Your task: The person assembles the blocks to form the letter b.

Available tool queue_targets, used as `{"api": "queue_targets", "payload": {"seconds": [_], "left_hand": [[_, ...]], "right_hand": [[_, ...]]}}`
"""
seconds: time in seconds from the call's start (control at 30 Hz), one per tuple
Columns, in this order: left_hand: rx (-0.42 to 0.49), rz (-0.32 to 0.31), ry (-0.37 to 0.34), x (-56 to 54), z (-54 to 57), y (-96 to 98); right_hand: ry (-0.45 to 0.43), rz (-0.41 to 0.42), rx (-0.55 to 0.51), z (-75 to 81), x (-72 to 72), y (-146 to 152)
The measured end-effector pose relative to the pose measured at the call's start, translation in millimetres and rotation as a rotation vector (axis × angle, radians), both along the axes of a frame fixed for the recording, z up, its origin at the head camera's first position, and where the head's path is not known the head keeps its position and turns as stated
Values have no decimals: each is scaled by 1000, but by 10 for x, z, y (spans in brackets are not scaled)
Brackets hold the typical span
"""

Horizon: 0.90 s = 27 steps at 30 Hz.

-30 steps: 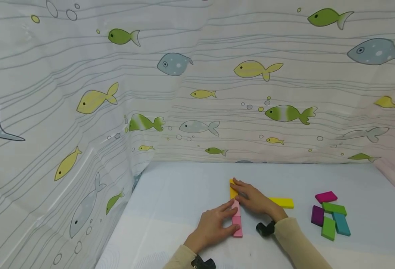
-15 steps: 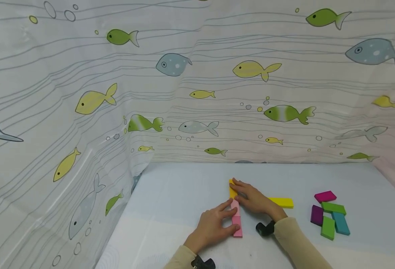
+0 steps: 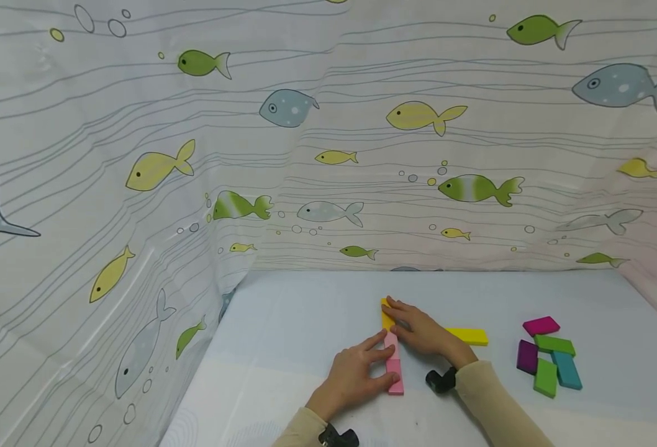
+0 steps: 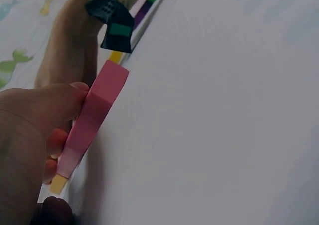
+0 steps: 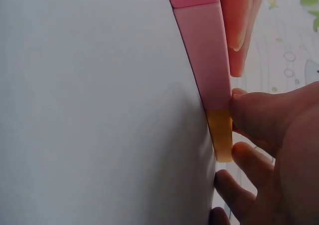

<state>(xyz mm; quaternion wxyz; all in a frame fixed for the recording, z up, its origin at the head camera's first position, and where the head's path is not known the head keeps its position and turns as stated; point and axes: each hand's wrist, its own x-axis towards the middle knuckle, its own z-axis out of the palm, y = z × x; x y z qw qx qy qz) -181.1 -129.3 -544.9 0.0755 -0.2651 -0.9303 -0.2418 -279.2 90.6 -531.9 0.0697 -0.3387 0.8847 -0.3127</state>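
A straight row of flat blocks lies on the white table: an orange block (image 3: 387, 321) at the far end, a light pink block (image 3: 391, 340) in the middle and a darker pink block (image 3: 395, 367) nearest. My left hand (image 3: 356, 372) rests along the row's left side, fingertips on the light pink block and thumb on the darker pink one. From the right, my right hand (image 3: 420, 329) touches the orange block with its fingers, its thumb (image 5: 254, 110) at the joint with the light pink block. The blocks meet end to end.
A yellow block (image 3: 468, 336) lies partly behind the right forearm. Farther right is a loose group: a magenta block (image 3: 541, 326), two green blocks (image 3: 554, 345), a purple block (image 3: 527, 357) and a teal block (image 3: 567, 370). A fish-print curtain (image 3: 284, 161) borders the table (image 3: 284, 323).
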Motion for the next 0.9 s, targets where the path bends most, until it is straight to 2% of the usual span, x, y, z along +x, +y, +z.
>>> {"api": "queue_targets", "payload": {"seconds": [0.33,0.7,0.9], "left_hand": [[-2,-6,40,-5,4,10],[9,4,-13,-19,16,7],[1,5,-16,-19,10,6]], "right_hand": [[-8,3,24,-67,-48,22],[-7,14,23,-29,-78,5],[-25,27,-2,6,-72,45]]}}
